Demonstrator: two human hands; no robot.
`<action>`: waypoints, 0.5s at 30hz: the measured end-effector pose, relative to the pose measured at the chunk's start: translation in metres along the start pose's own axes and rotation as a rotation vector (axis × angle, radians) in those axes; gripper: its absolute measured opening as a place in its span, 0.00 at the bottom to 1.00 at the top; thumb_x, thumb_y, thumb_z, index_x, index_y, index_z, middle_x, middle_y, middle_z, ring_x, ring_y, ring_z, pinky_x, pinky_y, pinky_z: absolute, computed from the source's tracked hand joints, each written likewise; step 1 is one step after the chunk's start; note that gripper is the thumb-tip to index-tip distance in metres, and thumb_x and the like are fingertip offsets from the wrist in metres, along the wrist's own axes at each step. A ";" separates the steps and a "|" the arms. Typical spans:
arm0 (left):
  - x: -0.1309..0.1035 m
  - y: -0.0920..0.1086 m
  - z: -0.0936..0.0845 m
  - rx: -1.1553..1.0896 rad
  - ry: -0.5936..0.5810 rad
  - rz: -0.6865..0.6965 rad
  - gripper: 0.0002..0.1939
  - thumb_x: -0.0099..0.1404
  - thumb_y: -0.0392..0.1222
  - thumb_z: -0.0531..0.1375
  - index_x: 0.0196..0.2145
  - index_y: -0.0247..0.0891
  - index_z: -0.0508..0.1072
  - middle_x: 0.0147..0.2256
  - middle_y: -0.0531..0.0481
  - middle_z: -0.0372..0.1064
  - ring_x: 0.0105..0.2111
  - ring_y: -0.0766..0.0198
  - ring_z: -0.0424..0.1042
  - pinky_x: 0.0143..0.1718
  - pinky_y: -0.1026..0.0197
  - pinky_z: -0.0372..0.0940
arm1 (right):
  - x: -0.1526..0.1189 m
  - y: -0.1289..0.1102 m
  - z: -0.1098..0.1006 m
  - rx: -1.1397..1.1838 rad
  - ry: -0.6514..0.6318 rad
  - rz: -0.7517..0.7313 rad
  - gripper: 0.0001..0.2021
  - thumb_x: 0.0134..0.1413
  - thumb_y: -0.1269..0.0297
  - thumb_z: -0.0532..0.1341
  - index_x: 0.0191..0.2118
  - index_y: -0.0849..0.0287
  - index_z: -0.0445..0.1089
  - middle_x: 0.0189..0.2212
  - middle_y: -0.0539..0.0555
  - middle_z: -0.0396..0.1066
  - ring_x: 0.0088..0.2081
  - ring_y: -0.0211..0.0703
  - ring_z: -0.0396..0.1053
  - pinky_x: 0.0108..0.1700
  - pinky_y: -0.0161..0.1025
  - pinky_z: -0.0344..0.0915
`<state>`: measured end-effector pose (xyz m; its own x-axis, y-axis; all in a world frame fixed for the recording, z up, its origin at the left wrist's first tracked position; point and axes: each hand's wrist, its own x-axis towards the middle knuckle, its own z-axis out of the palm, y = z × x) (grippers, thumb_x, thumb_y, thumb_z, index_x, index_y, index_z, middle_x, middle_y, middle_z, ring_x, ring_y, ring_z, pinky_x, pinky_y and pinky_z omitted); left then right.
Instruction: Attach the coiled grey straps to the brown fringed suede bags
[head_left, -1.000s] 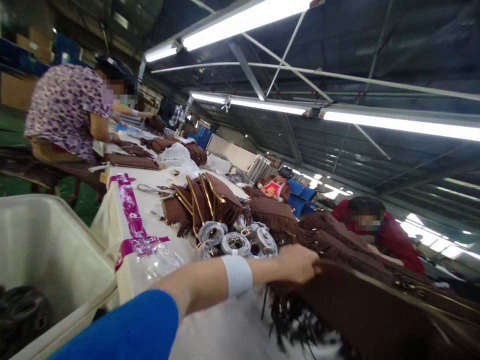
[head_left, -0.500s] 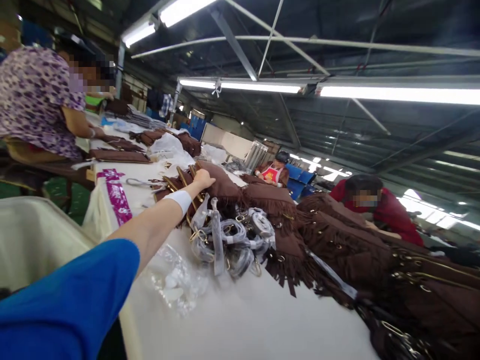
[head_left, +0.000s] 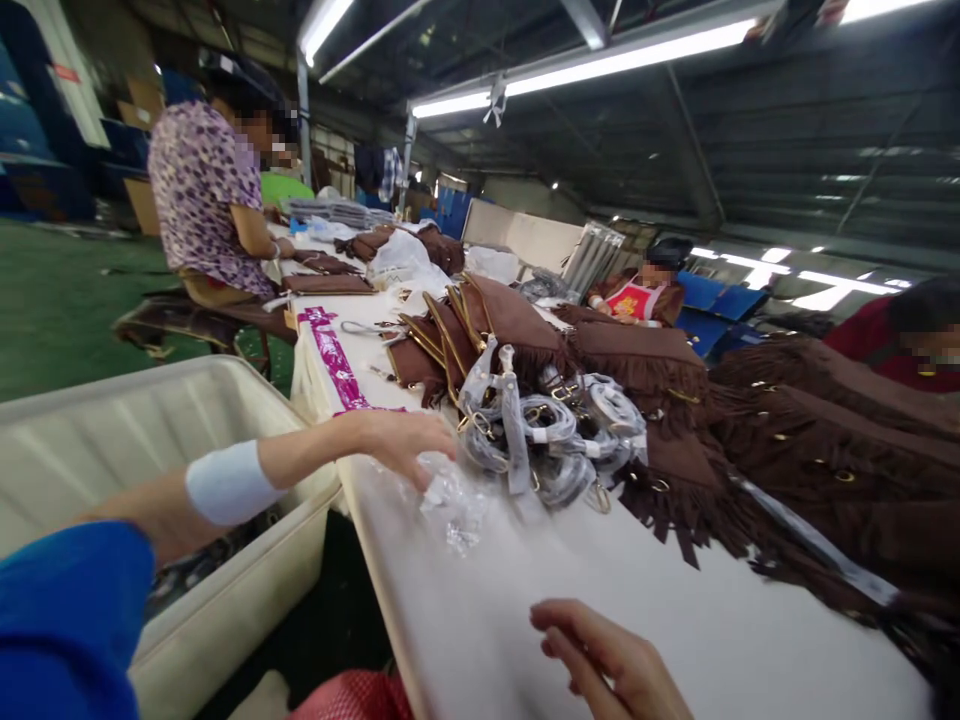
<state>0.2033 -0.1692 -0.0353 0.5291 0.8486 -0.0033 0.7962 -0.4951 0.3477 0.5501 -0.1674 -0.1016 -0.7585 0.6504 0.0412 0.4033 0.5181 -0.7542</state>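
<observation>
My left hand point(head_left: 397, 440), with a white band on the forearm, reaches over the table edge with its fingers apart. It is at a crumpled clear plastic bag point(head_left: 457, 515); whether it touches the plastic I cannot tell. My right hand point(head_left: 611, 660) hovers low over the white table point(head_left: 480, 620), fingers loosely bent and nothing in them. Just beyond the left hand lies a heap of plastic-wrapped straps point(head_left: 555, 420) with metal clasps. Behind the straps are stacked brown fringed bags point(head_left: 517, 320) with gold zippers.
A cream bin point(head_left: 247, 570) with dark contents stands against the table's left side. More brown fringed bags point(head_left: 825, 430) cover the right side. Purple tape point(head_left: 330, 355) marks the table's left edge. One person point(head_left: 210, 200) sits at left; others are across the table.
My left hand has let go of the brown bag stack and drawn back to the plastic bag. My right hand has come into view at the bottom. The view has turned left and downward.
</observation>
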 end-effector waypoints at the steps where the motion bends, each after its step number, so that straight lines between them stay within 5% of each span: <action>1: -0.007 -0.001 0.011 0.041 0.029 -0.036 0.16 0.56 0.36 0.64 0.44 0.39 0.74 0.46 0.46 0.71 0.48 0.56 0.66 0.52 0.61 0.58 | 0.011 -0.015 0.007 -0.003 0.046 -0.095 0.13 0.62 0.55 0.53 0.43 0.51 0.74 0.38 0.54 0.78 0.39 0.45 0.76 0.42 0.34 0.72; 4: -0.011 -0.005 0.029 0.078 0.146 -0.211 0.07 0.62 0.33 0.57 0.34 0.38 0.75 0.35 0.48 0.73 0.38 0.60 0.70 0.44 0.63 0.60 | 0.046 -0.054 0.029 -0.044 0.070 -0.338 0.14 0.64 0.63 0.52 0.50 0.52 0.71 0.50 0.55 0.73 0.51 0.46 0.71 0.54 0.40 0.68; 7: -0.001 -0.004 0.031 -0.126 0.187 -0.233 0.10 0.64 0.33 0.53 0.28 0.36 0.73 0.27 0.53 0.71 0.30 0.66 0.69 0.36 0.67 0.60 | 0.077 -0.066 0.047 -0.152 0.063 -0.358 0.17 0.64 0.65 0.51 0.55 0.53 0.67 0.56 0.56 0.68 0.56 0.47 0.66 0.57 0.46 0.65; 11: 0.013 -0.005 0.027 -0.530 0.113 -0.213 0.09 0.65 0.37 0.53 0.31 0.34 0.72 0.29 0.53 0.70 0.28 0.69 0.68 0.30 0.68 0.61 | 0.100 -0.035 0.057 -0.370 0.103 -0.204 0.18 0.60 0.65 0.54 0.55 0.57 0.67 0.56 0.62 0.67 0.55 0.55 0.67 0.53 0.51 0.68; 15: 0.015 -0.018 0.031 -0.590 0.014 -0.223 0.12 0.62 0.43 0.59 0.43 0.37 0.71 0.32 0.53 0.70 0.29 0.68 0.68 0.27 0.69 0.61 | 0.104 -0.006 0.053 -0.375 0.124 -0.234 0.16 0.61 0.65 0.52 0.51 0.59 0.70 0.55 0.62 0.68 0.55 0.53 0.67 0.54 0.49 0.66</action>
<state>0.2062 -0.1535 -0.0705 0.3622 0.9238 -0.1242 0.5891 -0.1236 0.7986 0.4415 -0.1321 -0.1272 -0.7935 0.5417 0.2774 0.4031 0.8093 -0.4272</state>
